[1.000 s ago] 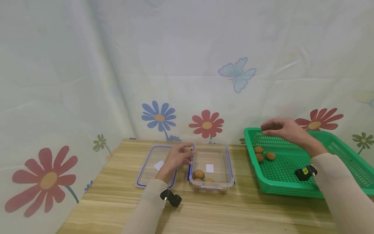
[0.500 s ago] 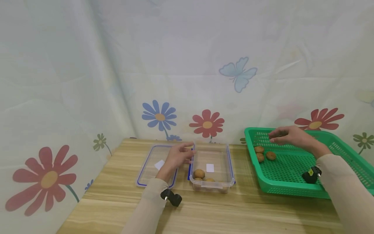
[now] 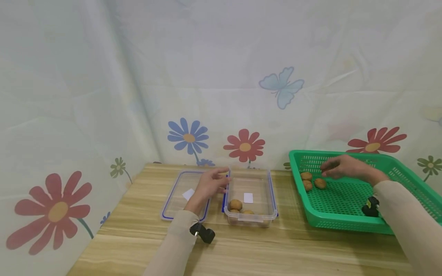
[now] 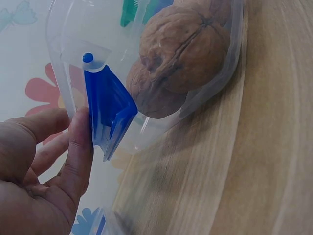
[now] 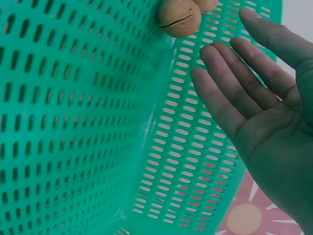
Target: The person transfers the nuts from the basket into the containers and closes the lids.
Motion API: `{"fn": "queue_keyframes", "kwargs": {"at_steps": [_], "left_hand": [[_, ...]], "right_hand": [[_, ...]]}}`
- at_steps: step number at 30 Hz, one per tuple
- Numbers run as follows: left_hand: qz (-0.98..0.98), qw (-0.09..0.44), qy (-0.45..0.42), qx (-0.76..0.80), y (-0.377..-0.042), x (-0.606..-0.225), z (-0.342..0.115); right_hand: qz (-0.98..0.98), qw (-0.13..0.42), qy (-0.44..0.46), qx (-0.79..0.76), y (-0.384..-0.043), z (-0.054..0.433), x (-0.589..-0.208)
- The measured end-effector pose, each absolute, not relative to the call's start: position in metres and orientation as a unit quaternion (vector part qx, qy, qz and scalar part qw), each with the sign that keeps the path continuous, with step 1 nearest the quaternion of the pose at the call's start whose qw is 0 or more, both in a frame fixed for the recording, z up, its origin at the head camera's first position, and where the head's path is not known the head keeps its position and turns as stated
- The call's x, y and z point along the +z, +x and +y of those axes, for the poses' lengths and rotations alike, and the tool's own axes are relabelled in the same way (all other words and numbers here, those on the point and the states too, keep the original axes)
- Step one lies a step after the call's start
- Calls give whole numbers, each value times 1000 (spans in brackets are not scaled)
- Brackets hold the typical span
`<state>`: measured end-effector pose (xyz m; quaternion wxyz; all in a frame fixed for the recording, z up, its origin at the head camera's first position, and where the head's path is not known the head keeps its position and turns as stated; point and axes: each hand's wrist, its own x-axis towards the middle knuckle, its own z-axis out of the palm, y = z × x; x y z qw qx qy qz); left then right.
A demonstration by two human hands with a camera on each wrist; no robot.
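Observation:
My left hand (image 3: 208,186) holds the near-left rim of a clear plastic food container (image 3: 272,195), its thumb (image 4: 80,137) against the blue side latch (image 4: 110,105). Walnuts (image 3: 236,205) lie in the container's near end and loom large through its wall in the left wrist view. My right hand (image 3: 345,168) hovers inside the green basket (image 3: 312,218), fingers apart and bent a little, holding nothing. Left of its fingertips, three walnuts (image 3: 320,183) sit at the basket's left side; in the right wrist view a cracked walnut (image 5: 180,18) shows above the fingers.
The container's blue-edged lid (image 3: 169,207) lies flat to the left, partly behind the left hand, with a white slip (image 3: 188,194) on it. Another white slip (image 3: 248,198) shows in the container. A flowered curtain (image 3: 221,76) rises behind the wooden table (image 3: 241,253).
My right hand has come down and slightly right, from above the basket's far rim to inside it, near the walnuts. The left hand and container have stayed put.

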<state>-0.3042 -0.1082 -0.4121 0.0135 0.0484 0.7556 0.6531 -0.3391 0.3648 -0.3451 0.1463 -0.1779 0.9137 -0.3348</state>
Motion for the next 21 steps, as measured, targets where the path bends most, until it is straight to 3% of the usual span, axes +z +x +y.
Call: {"fn": "queue_keyframes", "kwargs": {"at_steps": [21], "left_hand": [[751, 15, 45, 659, -304, -412, -108]], "right_hand": [[922, 189, -184, -283, -345, 363, -363]]}}
